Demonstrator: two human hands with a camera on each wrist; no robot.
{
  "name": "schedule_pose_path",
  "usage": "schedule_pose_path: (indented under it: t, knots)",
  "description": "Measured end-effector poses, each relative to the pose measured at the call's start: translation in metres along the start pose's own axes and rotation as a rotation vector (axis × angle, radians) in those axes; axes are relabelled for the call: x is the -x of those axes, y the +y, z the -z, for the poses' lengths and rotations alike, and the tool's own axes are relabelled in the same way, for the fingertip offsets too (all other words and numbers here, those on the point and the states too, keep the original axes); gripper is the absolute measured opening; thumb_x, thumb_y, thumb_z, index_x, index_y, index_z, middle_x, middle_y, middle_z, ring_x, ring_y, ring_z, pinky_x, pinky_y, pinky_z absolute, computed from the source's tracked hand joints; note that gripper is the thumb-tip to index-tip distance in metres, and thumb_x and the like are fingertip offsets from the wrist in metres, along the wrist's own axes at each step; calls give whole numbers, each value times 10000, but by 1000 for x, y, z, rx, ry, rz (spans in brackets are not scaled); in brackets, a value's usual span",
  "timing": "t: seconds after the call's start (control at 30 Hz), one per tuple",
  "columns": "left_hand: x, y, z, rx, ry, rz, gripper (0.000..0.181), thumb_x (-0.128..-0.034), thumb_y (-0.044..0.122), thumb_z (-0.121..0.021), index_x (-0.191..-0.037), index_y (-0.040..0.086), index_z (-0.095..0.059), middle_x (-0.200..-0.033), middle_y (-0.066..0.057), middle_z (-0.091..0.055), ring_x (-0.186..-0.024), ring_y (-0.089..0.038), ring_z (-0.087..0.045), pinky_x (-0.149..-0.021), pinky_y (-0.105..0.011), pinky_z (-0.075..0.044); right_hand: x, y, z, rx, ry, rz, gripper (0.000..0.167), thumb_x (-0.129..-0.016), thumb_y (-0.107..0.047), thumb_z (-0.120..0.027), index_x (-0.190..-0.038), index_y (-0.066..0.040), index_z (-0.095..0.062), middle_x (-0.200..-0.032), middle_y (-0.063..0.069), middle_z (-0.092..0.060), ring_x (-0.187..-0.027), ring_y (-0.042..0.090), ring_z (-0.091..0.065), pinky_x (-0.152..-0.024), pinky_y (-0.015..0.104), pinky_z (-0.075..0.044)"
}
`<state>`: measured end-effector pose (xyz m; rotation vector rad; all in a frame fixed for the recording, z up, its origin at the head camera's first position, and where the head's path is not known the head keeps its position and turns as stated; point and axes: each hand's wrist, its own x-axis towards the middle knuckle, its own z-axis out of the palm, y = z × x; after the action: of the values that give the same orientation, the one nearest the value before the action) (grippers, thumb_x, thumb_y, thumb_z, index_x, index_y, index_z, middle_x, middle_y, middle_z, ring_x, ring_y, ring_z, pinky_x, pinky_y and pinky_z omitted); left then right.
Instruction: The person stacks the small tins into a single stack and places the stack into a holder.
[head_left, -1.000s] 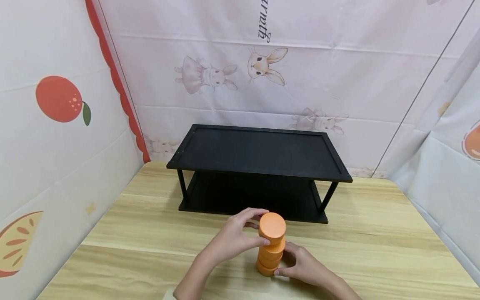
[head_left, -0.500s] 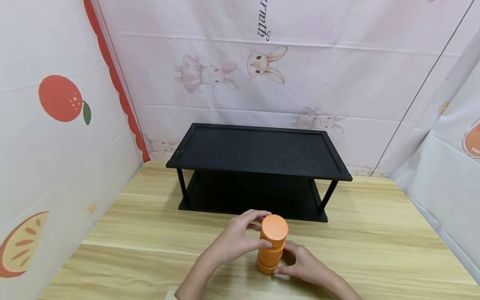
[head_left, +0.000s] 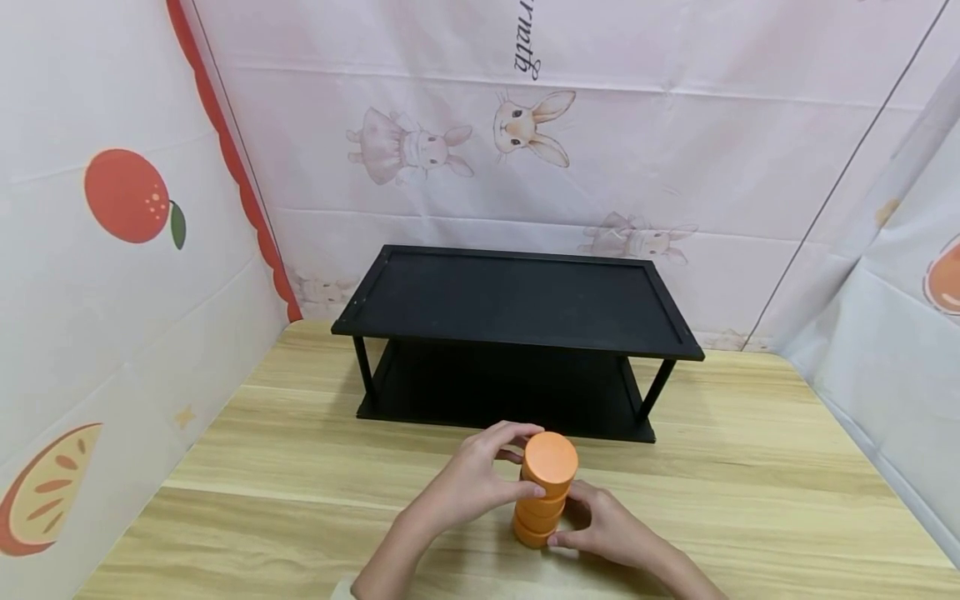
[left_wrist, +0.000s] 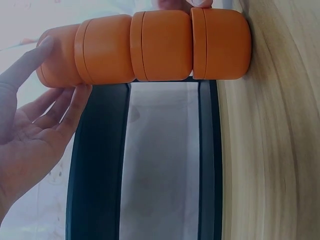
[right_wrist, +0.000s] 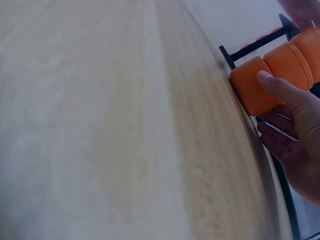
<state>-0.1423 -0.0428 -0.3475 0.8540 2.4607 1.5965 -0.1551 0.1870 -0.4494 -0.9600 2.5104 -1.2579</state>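
Observation:
Several squat, rounded orange jars stand stacked in one column on the table, each with a seam near its top like a lid. With thumb and fingers, my left hand (head_left: 474,479) grips the top jar (head_left: 551,458). Down at the base, my right hand (head_left: 611,531) holds the bottom jar (head_left: 531,537), its thumb in front and its fingers behind. The left wrist view shows the middle jars (left_wrist: 162,45) resting against one another, slightly out of line. In the right wrist view, the thumb presses on the bottom jar (right_wrist: 249,85).
Behind the stack stands a black two-tier rack (head_left: 517,296), its lower shelf (head_left: 495,387) close to the hands. The wooden table (head_left: 750,467) extends to both sides. Printed cloths (head_left: 450,75) hang at the back and sides.
The top jar has shifted a little to the right and towards me, with my left hand moving along with it. My right hand stays at the bottom jar.

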Motion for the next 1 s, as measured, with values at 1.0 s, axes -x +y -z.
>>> schedule_pose_path:
  t: [1.0]
  knots:
    - [1, -5, -1, 9, -6, 53, 578, -763, 215, -760, -1281, 193, -504, -1136, 86, -523, -964, -97, -561, -862, -259, -456, -1, 0, 0, 1, -16, -27, 537, -762, -424, -721, -1220, -194, -563, -1232, -54, -536, -1155, 170, -476, -966, 433, -369]
